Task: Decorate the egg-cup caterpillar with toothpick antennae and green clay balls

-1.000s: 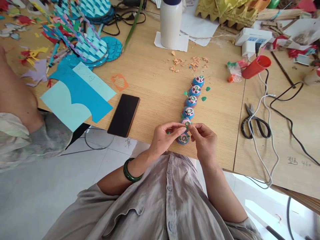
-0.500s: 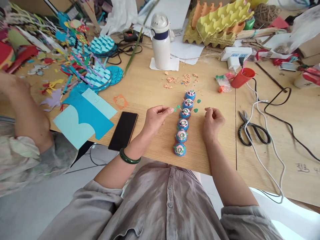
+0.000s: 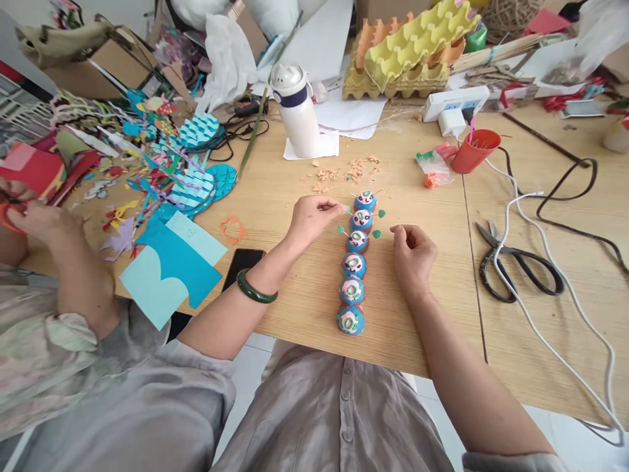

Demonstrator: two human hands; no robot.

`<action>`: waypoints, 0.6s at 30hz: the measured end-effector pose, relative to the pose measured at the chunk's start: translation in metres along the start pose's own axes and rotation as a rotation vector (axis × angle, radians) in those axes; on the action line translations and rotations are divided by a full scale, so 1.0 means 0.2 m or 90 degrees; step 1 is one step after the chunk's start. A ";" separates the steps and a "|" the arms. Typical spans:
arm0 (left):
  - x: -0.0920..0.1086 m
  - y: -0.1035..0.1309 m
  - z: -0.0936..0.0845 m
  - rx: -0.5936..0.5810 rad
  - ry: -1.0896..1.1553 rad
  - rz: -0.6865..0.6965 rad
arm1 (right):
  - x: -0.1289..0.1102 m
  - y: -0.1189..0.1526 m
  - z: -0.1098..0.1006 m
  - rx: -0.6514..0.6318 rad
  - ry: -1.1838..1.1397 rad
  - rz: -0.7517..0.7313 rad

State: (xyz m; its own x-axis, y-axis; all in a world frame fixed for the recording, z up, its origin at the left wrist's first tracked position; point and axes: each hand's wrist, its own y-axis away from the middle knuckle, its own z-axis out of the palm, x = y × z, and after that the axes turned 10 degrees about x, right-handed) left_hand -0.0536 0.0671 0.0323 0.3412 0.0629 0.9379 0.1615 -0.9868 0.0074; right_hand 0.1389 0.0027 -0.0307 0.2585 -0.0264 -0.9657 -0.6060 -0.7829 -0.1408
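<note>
A row of several small domed cups (image 3: 354,265), painted blue with pink and green patterns, runs away from me on the table. Thin sticks with green leaf-shaped tips, such as the green tip (image 3: 376,234), jut sideways from the farther cups. My left hand (image 3: 314,221), with a dark green bangle (image 3: 256,287) on its wrist, pinches a small green leaf-shaped piece (image 3: 348,210) beside the second-farthest cup (image 3: 361,220). Right of the row, my right hand (image 3: 415,257) rests closed on the table, thumb against curled fingers. Whatever it may hold is hidden.
Scissors (image 3: 518,262) and a white cable (image 3: 565,288) lie to the right, near a red cup (image 3: 476,151). A white bottle (image 3: 297,118) stands behind orange shavings (image 3: 354,172). Blue paper (image 3: 184,259) and a phone (image 3: 240,265) lie left, beside another person's arm (image 3: 73,262).
The camera view has shifted, so the table things appear moved. My left hand stays pinched by the far cups, and my right hand stays closed. The other person's hands now show, with something orange.
</note>
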 end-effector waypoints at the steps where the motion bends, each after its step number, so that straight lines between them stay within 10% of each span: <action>1: 0.00 -0.01 0.01 -0.004 -0.015 0.009 | 0.00 0.00 0.00 -0.001 0.004 -0.001; 18: 0.01 -0.06 0.00 -0.008 -0.144 0.055 | 0.02 0.00 0.01 -0.011 0.016 0.004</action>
